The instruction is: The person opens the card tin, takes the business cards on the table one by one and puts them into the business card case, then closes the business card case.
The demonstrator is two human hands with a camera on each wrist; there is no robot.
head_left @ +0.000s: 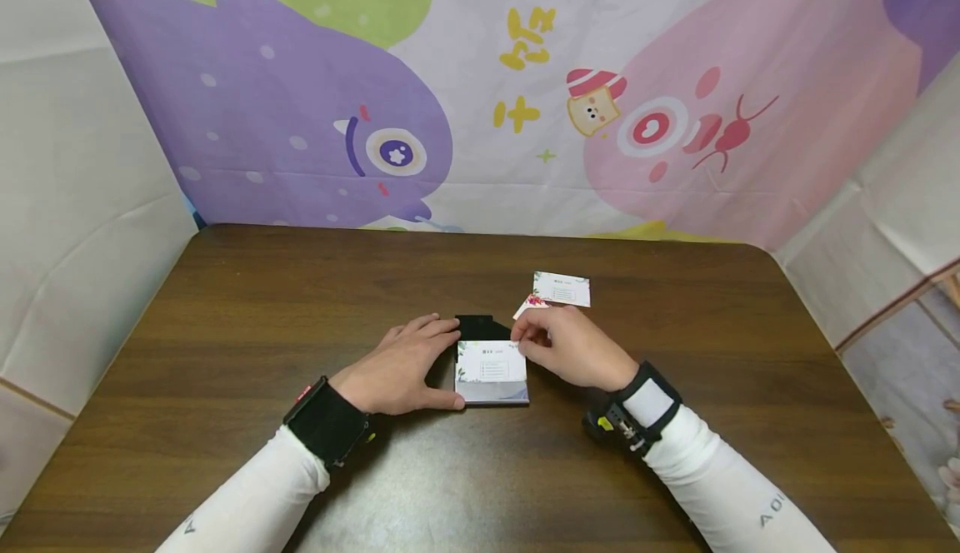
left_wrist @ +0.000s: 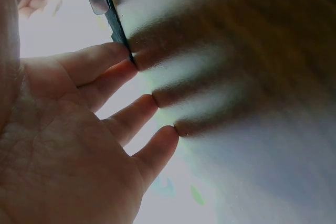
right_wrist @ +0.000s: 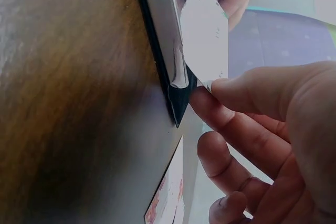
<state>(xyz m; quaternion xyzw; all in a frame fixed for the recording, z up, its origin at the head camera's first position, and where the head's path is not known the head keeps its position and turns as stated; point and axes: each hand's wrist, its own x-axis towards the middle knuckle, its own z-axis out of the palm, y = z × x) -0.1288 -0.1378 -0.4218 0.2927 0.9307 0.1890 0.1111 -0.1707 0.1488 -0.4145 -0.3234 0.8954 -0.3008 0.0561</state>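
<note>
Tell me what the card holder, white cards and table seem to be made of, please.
Card holder: probably polished metal, its silvery face reflective; its black part looks matte, perhaps leather or plastic. White cards: likely stiff paper, flat and crisp-edged; coating unclear. Table: wood or wood-look laminate, satin, with brown grain and soft glare.
</note>
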